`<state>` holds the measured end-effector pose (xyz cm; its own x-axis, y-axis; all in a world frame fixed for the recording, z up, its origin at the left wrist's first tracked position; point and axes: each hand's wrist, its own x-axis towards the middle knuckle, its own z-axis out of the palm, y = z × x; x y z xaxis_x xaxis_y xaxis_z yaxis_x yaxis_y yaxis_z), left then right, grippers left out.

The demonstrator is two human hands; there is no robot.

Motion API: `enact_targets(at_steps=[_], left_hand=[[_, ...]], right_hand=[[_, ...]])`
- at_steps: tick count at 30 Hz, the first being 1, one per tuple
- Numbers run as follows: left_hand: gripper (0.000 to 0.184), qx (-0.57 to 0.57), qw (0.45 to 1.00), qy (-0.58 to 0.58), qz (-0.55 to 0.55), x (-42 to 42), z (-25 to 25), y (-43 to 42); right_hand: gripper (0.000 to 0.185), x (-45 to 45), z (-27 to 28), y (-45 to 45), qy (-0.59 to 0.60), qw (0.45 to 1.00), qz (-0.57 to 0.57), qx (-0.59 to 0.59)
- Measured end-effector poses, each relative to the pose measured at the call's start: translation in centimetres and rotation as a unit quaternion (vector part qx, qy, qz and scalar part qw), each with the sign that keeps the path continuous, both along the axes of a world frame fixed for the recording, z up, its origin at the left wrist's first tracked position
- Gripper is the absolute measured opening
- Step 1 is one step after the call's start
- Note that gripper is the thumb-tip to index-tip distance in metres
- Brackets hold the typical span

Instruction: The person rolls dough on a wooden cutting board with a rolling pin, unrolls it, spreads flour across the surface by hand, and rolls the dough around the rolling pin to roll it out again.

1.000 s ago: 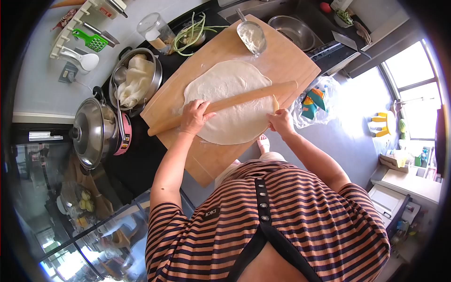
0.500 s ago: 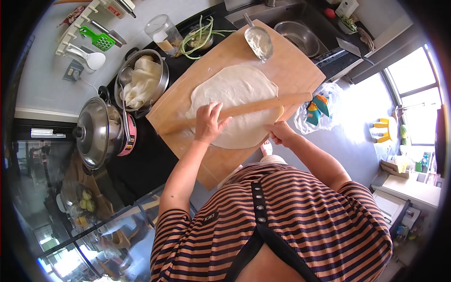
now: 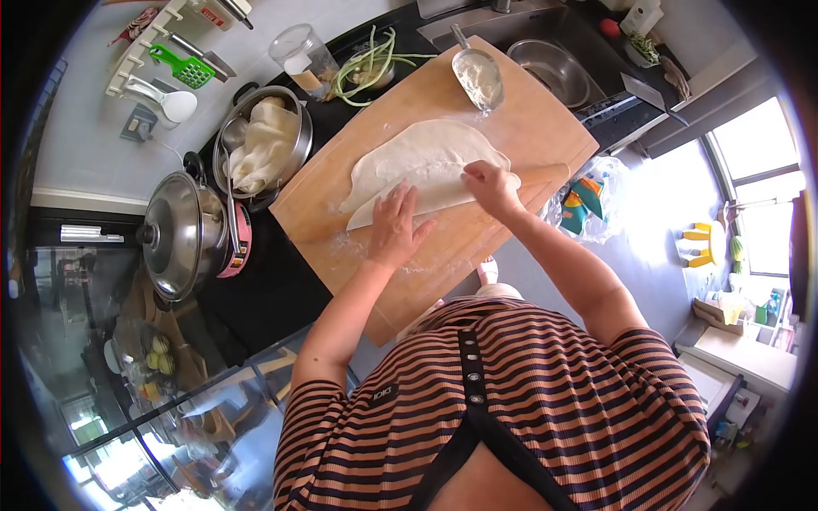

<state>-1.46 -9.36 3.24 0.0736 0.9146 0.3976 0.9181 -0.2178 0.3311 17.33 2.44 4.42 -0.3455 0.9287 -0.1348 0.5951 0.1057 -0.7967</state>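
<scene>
Your open left hand point(image 3: 394, 228) lies over the dough point(image 3: 422, 146); your curled right hand point(image 3: 489, 184), hold unclear, sits nearer the rolling pin's point(image 3: 545, 174) bare end; the fold point(image 3: 441, 189) runs between them on the board point(image 3: 545, 128).

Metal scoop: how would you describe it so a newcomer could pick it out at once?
Find the wooden board under the dough and go to its far edge near the sink. There, beyond the dough, lies the metal scoop, its handle reaching past the edge. Unlike the round metal basin in the sink, it is oblong, has a handle and holds white powder.
</scene>
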Motion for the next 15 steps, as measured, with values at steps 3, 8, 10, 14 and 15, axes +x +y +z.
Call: enact_targets(at_steps=[3, 8, 10, 14, 15], left_hand=[[0.062, -0.033, 0.999, 0.028, -0.001, -0.1, -1.3, 1.4], [0.059, -0.053, 0.998, 0.017, -0.042, -0.9, -3.1, 1.7], [0.057, -0.040, 0.998, 0.028, -0.044, -0.4, -2.2, 0.7], [0.057, -0.023, 0.997, 0.052, -0.044, 0.5, -1.8, -0.5], [0.056, -0.021, 0.998, 0.049, -0.042, 0.6, -1.9, -0.6]], right_hand=[[0.046, 0.4, -0.8, -0.6, -0.088, 0.945, 0.174, 0.262], [0.053, 0.3, -1.5, -1.5, -0.128, 0.929, 0.240, 0.252], [0.052, 0.8, -1.3, -2.1, -0.113, 0.926, 0.244, 0.264], [0.053, 1.3, -1.2, -3.6, -0.115, 0.924, 0.267, 0.247], [0.053, 1.3, -1.6, -3.7, -0.112, 0.920, 0.268, 0.262]])
